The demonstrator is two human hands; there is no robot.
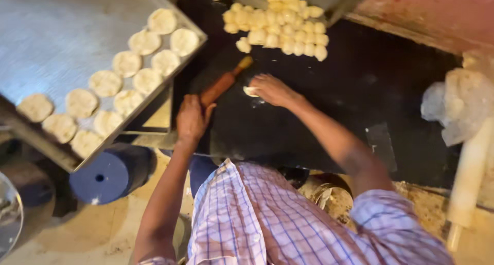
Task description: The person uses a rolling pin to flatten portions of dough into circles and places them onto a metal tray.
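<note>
Left hand (pixel 191 118) has its grip clamped on the near end of a wooden rolling pin (pixel 222 83), which lies slanted on the dark worktop (pixel 329 105), its far handle tip pointing up-right toward the dough pile. Right hand (pixel 271 88) lies palm down just right of the pin, fingers together, pressing on a small pale dough piece (pixel 250 92) at the fingertips; the dough sits on the worktop between pin and hand, touching the hand, partly hidden under it. Can't tell if fingers pinch the dough or just press on it

Far centre: heap of small dough balls (pixel 280 22), packed touching each other, on the far edge of the worktop, apart from both hands. Left: tilted metal tray (pixel 56 33) carrying flattened dough rounds (pixel 126 63) in two rough rows along its near-right edge, some touching. Below the tray a blue cylinder (pixel 110 173) on its side. Right edge: crumpled clear plastic bag (pixel 460 103) and a second, pale rolling pin (pixel 468 177) lying near it, well apart from the hands. Person wears a checked short-sleeve shirt (pixel 257 218), seen from above, near centre
</note>
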